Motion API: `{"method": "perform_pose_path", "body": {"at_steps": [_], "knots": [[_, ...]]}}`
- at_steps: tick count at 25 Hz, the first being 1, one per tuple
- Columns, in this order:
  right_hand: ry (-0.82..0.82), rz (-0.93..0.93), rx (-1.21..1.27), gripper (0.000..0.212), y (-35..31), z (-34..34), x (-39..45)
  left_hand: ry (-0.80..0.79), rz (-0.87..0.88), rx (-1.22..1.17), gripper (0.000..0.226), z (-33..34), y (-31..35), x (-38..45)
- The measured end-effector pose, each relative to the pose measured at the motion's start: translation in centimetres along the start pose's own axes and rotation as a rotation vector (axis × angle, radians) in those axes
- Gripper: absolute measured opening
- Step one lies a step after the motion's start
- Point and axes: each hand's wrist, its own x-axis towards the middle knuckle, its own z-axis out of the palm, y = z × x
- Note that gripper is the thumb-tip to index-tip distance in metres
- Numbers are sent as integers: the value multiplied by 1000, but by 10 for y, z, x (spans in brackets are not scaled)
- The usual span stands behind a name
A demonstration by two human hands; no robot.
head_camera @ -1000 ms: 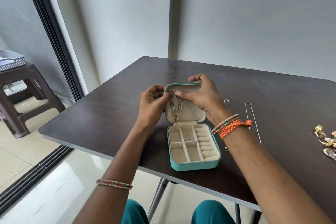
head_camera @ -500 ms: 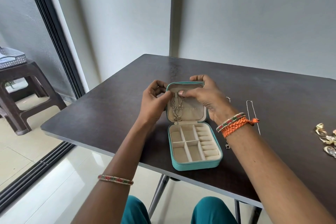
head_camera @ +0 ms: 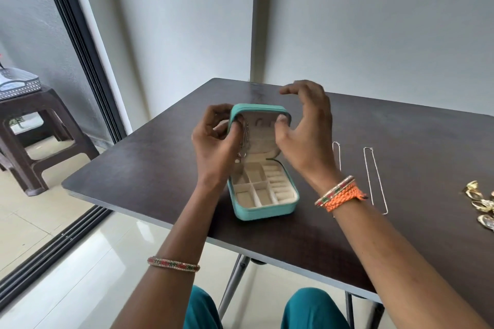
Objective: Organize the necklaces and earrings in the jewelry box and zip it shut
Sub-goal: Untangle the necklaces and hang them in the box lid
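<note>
A teal jewelry box [head_camera: 267,212] stands open on the dark table [head_camera: 149,168], its lid [head_camera: 258,109] upright and its cream compartments bare. A silver necklace [head_camera: 246,139] hangs down the left side of the lid's lining. My left hand [head_camera: 213,147] pinches the chain's top at the lid's left edge. My right hand [head_camera: 307,128] is raised beside the lid's right corner, thumb touching the rim, fingers spread and holding nothing. Two more thin chains [head_camera: 375,181] lie on the table to the right. Gold earrings [head_camera: 481,203] lie at the far right edge.
The table's near edge runs just below the box, with folding metal legs [head_camera: 232,283] under it. A brown plastic stool [head_camera: 34,128] with a patterned box on it stands at the left, beyond a sliding door track. White walls rise behind the table.
My right hand has let go of the chain and lifted off the lining, fingers spreading. The necklace now hangs nearer the lid's left side, still pinched by my left hand.
</note>
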Motion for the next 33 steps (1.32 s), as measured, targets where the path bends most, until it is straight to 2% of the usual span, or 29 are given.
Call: {"method": "perform_pose_path", "body": {"at_steps": [1,3,7,12,14,16,22,25,29,33], "knots": [[8,-86,-37,36,-3,3,-3,-7,43,1,20,0,2,-1],[-16,-136,-101,35,-8,8,-8,-13,43,10,22,1,1,-1],[-27,-179,-178,24,-6,10,-12,72,-99,45,22,0,-7,5],[-352,-114,-311,20,-5,8,-14,98,-354,-55,10,-2,-18,8],[-398,-40,-373,12,-6,7,-17,89,-373,-57,8,-3,-19,8],[-409,-5,-381,13,-7,6,-18,86,-378,-56,8,-3,-19,8],[-636,-59,-328,23,-9,7,-21,62,-536,-13,16,-1,-14,7],[-563,-33,-321,26,-4,8,-18,31,-435,89,18,-2,-19,6],[-347,32,-306,23,2,5,-11,-172,-209,455,22,-3,-29,1],[-203,80,-275,23,13,-6,-2,-248,-214,534,20,-4,-32,1]]}}
